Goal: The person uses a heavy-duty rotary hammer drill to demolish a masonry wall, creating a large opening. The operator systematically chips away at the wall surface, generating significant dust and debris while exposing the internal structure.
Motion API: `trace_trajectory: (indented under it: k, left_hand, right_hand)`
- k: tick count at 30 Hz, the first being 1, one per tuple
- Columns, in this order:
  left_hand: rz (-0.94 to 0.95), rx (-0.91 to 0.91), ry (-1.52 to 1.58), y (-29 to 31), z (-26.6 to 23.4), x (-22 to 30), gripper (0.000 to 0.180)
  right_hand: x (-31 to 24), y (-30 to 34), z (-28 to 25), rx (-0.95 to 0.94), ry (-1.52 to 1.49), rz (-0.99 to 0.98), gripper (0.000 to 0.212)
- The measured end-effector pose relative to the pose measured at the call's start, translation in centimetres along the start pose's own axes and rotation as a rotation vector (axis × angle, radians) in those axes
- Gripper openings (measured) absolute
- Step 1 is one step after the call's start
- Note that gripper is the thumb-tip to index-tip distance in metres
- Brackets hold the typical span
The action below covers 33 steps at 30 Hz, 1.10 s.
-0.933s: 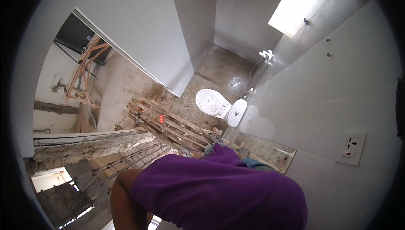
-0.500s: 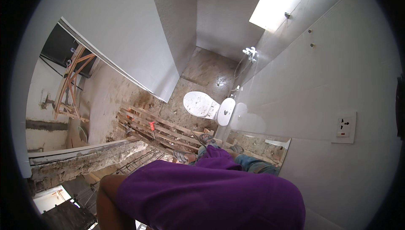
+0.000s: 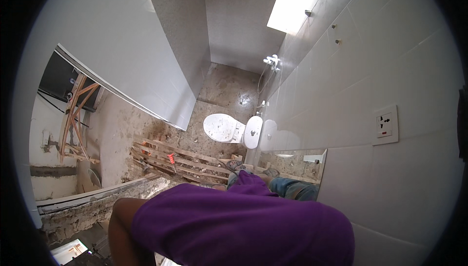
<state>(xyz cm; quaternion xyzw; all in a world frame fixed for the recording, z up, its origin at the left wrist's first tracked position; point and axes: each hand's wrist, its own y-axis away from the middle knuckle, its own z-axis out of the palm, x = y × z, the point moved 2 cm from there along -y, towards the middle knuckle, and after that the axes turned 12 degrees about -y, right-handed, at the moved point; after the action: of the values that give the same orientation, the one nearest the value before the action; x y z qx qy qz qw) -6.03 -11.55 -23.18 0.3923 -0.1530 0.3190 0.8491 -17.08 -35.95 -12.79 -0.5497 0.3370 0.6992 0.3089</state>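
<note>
Neither of my hands shows in the head view. My purple shirt (image 3: 243, 227) fills the lower edge, and my bare left arm (image 3: 122, 227) hangs at its left side with the hand cut off below the frame. Past the shirt, blue jeans (image 3: 292, 188) and a sandalled foot (image 3: 235, 166) are visible. The foot stands at the end of a wooden pallet (image 3: 165, 161) lying on the rough floor.
A white toilet (image 3: 224, 127) stands against the tiled right wall, with a shower fitting (image 3: 270, 61) further back. A wall socket (image 3: 385, 122) sits on the tiles at right. A broken masonry ledge (image 3: 97, 202) and a wooden frame (image 3: 75, 115) are at left.
The view has swung a little, so the socket sits higher and the toilet further left. The purple shirt covers more of the lower edge. No hand has come into view.
</note>
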Motion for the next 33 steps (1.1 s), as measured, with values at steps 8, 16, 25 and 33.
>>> trace_trajectory:
  k: [8, 16, 25, 33]
  left_hand:
    - [0.095, -0.029, -0.023, 1.3, -0.3, 0.4, 0.086]
    - [0.649, -0.095, -0.458, 5.2, -1.6, 0.7, 0.085]
    - [0.546, 0.242, -0.251, 4.4, -3.1, 1.3, 0.072]
    - [0.581, 0.346, 0.275, 6.1, 0.1, 7.8, 0.057]
  right_hand:
    - [-8.2, -19.9, 2.8, -0.131, 0.207, -0.549, 0.053]
    - [-3.8, -11.3, -6.1, 0.204, -0.007, 0.208, 0.056]
    - [-3.2, -9.7, -1.4, 0.176, 0.247, 0.125, 0.065]
    - [-2.5, -9.0, -0.7, 0.064, 0.056, -0.151, 0.081]
